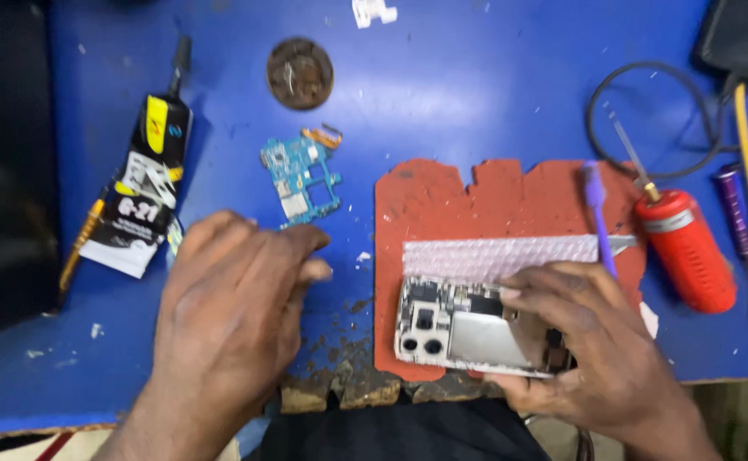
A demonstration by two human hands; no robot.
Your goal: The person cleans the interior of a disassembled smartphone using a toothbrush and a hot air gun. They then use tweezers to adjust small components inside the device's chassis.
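Blue bench (pixel 476 77), head view: right hand (pixel 600 341) grips opened phone frame (pixel 468 333) on red mat (pixel 442 205); left hand (pixel 229 316), fingers loosely curled, empty, near blue circuit board (pixel 299 177). Risk: frame overhangs edge, could slip.

The right hand (pixel 600 346) holds an opened phone frame (pixel 472 329) on a red mat (pixel 442 205) at the blue bench's (pixel 476 77) near edge. The left hand (pixel 229 316) hovers just below a teal circuit board (pixel 299 179), its fingers (pixel 305 248) curled.
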